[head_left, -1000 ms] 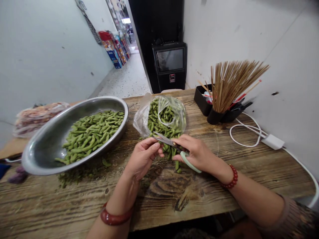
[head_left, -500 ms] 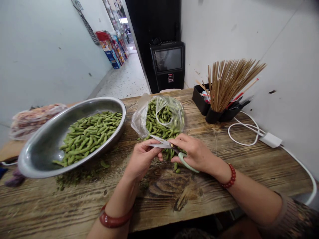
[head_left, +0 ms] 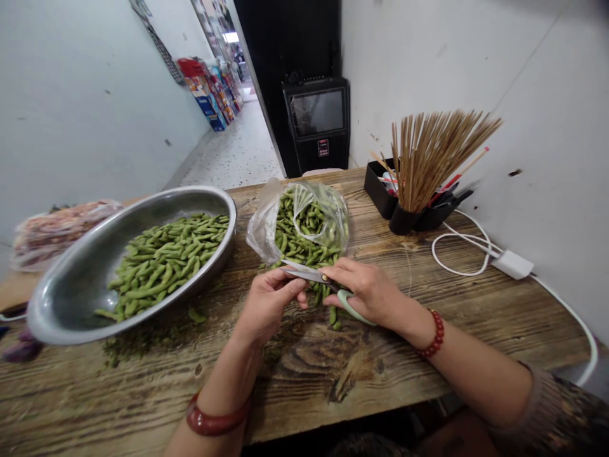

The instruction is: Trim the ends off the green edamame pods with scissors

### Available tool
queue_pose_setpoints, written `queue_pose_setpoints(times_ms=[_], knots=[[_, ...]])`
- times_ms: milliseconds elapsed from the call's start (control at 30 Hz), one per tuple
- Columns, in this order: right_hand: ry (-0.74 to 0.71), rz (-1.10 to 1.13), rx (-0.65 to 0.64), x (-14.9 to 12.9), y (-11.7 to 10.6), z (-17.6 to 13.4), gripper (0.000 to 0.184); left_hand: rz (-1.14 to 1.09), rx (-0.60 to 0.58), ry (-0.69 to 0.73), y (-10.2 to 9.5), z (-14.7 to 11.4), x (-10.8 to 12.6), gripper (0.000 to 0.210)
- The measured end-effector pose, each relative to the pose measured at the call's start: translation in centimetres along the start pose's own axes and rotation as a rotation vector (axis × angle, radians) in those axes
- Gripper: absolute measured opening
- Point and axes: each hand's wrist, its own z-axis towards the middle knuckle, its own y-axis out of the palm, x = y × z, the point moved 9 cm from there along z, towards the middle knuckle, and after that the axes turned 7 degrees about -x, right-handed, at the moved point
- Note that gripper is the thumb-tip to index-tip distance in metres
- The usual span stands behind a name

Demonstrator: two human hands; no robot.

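My right hand (head_left: 368, 289) grips scissors (head_left: 307, 273) with pale green handles, their blades a little apart and pointing left. Those blades lie at the fingertips of my left hand (head_left: 269, 304), whose thumb and fingers are pinched together; whatever is between them is hidden. Just beyond both hands, a clear plastic bag (head_left: 259, 225) lies open, with green edamame pods (head_left: 309, 219) inside and spilling from its mouth toward me. To the left stands a large steel basin (head_left: 61, 311), tilted, holding a heap of edamame pods (head_left: 166, 260).
Green trimmings (head_left: 143, 343) lie below the basin on the wooden table (head_left: 404, 381). A bag of pinkish food (head_left: 61, 228) is behind the basin. At right, a black holder (head_left: 404, 219) carries wooden skewers (head_left: 438, 158), near a white cable with an adapter (head_left: 512, 263).
The scissor blades have drawn closer together at my left fingertips. Both hands stay in nearly the same place, and the whole view has shifted slightly.
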Motion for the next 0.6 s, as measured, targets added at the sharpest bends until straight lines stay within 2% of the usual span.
queue_pose_setpoints(times_ms=[100, 200, 333, 467, 533, 600], knots=[[0.015, 0.058, 0.032, 0.3, -0.2, -0.1, 0.044, -0.033, 0.034, 0.003, -0.8, 0.1, 0.5, 0.016], [0.027, 0.106, 0.134, 0.8, -1.1, -0.2, 0.042, -0.093, 0.091, 0.034, -2.3, 0.2, 1.3, 0.017], [0.016, 0.138, 0.182, 0.9, -1.4, -0.3, 0.04, 0.021, 0.176, 0.063, -4.3, 0.4, 1.9, 0.017], [0.009, 0.149, 0.158, 0.6, -1.3, -0.3, 0.041, 0.309, 0.27, 0.083, -5.7, 0.5, 1.9, 0.011], [0.007, 0.151, 0.155, 0.4, -1.3, -0.3, 0.041, 0.574, 0.247, 0.077, -5.7, 0.8, 1.7, 0.004], [0.01, 0.149, 0.153, 0.3, -1.4, -0.3, 0.041, 0.885, 0.198, 0.055, -5.4, 1.1, 1.3, 0.012]])
